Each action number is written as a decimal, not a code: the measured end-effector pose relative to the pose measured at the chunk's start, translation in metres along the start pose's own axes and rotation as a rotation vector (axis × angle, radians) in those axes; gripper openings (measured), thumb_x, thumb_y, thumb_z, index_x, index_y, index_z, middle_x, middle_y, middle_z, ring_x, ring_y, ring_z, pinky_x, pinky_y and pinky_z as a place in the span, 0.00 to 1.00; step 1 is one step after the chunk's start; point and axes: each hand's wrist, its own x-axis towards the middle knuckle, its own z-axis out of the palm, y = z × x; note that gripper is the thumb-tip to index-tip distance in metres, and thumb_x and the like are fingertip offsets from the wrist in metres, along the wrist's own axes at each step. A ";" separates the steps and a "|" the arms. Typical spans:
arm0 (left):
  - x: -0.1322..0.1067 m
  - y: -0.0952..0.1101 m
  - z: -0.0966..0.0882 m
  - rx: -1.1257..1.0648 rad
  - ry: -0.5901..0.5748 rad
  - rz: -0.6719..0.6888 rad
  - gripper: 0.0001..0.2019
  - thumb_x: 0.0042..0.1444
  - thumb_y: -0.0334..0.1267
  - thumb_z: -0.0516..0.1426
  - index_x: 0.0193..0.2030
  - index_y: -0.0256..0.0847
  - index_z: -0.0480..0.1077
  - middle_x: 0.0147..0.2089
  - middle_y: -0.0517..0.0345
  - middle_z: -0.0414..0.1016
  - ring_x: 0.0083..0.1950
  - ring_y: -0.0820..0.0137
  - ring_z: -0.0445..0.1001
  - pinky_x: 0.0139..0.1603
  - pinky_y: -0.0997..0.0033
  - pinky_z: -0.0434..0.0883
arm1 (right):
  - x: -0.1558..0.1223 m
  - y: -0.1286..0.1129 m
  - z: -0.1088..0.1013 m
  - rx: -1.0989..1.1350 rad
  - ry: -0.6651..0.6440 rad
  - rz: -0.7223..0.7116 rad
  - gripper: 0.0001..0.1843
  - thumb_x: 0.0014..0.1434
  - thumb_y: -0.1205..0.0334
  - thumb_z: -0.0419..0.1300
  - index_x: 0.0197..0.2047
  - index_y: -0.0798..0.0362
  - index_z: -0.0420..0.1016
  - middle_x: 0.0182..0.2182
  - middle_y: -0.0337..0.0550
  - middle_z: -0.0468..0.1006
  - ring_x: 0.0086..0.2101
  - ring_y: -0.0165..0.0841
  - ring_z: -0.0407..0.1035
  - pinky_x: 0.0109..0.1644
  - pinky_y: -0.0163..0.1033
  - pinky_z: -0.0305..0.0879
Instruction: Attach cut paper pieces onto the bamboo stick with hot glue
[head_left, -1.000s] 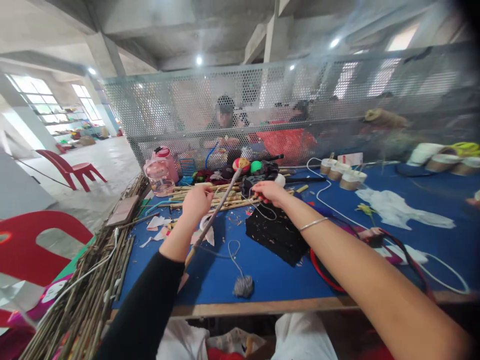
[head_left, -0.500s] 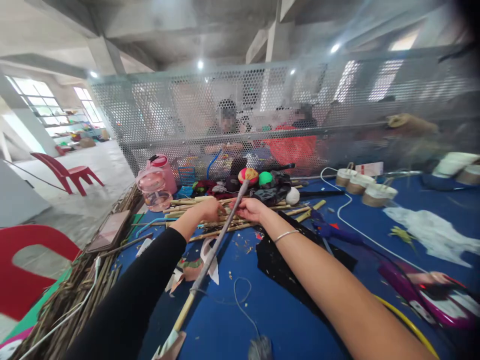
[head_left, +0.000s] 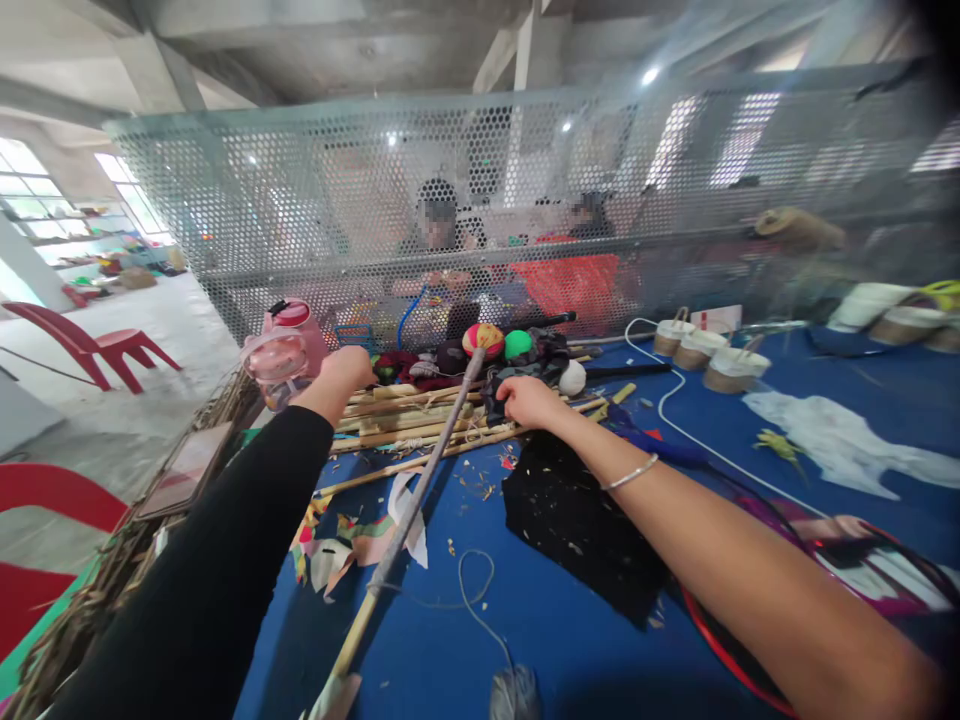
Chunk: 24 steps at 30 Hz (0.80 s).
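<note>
A long stick (head_left: 431,470) slants across the blue table, its upper length wrapped in grey yarn and its lower end bare. Loose yarn runs from it to a grey yarn ball (head_left: 516,692) at the near edge. My left hand (head_left: 346,380) is beside the pink bottle, over the left end of the wooden sticks (head_left: 409,430); its fingertips are hidden. To the right of the wrapped stick, my right hand (head_left: 531,402) has curled fingers closed on dark crumpled cloth (head_left: 495,395). Neither hand touches the wrapped stick.
A pink bottle (head_left: 292,340), coloured yarn balls (head_left: 484,340) and a white ball (head_left: 572,378) line the back. A perforated metal screen (head_left: 322,210) rises behind, with people beyond. Black fabric (head_left: 581,520), a white cable (head_left: 667,400) and small pots (head_left: 735,368) lie rightward.
My hands have separated, the left going left toward the bottle, the right away from the wrapped stick onto dark cloth. The view has shifted a little.
</note>
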 end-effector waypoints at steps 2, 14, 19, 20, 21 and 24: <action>-0.016 0.010 0.018 0.089 -0.069 0.111 0.12 0.45 0.37 0.62 0.36 0.32 0.75 0.42 0.37 0.74 0.50 0.49 0.71 0.48 0.57 0.66 | -0.006 0.003 0.008 -0.033 -0.061 -0.007 0.10 0.46 0.75 0.56 0.31 0.55 0.76 0.30 0.46 0.78 0.33 0.34 0.70 0.35 0.33 0.59; -0.061 0.048 0.082 0.111 -0.314 0.625 0.10 0.50 0.39 0.56 0.37 0.42 0.77 0.40 0.52 0.76 0.44 0.66 0.72 0.46 0.73 0.65 | -0.046 -0.007 0.020 -0.130 -0.128 -0.099 0.12 0.53 0.72 0.53 0.41 0.53 0.68 0.34 0.46 0.76 0.33 0.34 0.68 0.32 0.33 0.54; -0.051 0.044 0.059 0.021 -0.147 0.431 0.12 0.54 0.43 0.53 0.38 0.45 0.77 0.40 0.59 0.78 0.42 0.70 0.73 0.44 0.78 0.66 | -0.095 -0.011 0.002 -0.105 -0.122 -0.189 0.09 0.53 0.72 0.51 0.36 0.52 0.68 0.31 0.43 0.75 0.28 0.31 0.66 0.30 0.32 0.52; -0.047 0.039 0.047 0.014 -0.081 0.344 0.15 0.56 0.42 0.50 0.41 0.43 0.75 0.41 0.57 0.77 0.43 0.69 0.73 0.45 0.76 0.66 | -0.105 -0.012 -0.001 -0.084 -0.118 -0.190 0.09 0.53 0.73 0.51 0.35 0.52 0.68 0.30 0.42 0.75 0.27 0.30 0.65 0.29 0.32 0.52; -0.042 0.032 0.034 0.013 -0.008 0.241 0.17 0.58 0.40 0.47 0.44 0.39 0.74 0.44 0.54 0.77 0.44 0.67 0.73 0.46 0.73 0.66 | -0.115 -0.012 -0.005 -0.059 -0.111 -0.186 0.08 0.53 0.73 0.51 0.33 0.52 0.68 0.29 0.41 0.75 0.26 0.29 0.65 0.29 0.32 0.52; -0.033 0.006 -0.008 0.033 0.180 -0.084 0.21 0.60 0.35 0.41 0.52 0.21 0.64 0.52 0.31 0.68 0.52 0.52 0.68 0.49 0.56 0.64 | -0.140 -0.014 -0.010 0.016 -0.101 -0.172 0.07 0.51 0.72 0.53 0.29 0.51 0.68 0.24 0.37 0.74 0.24 0.28 0.64 0.29 0.32 0.52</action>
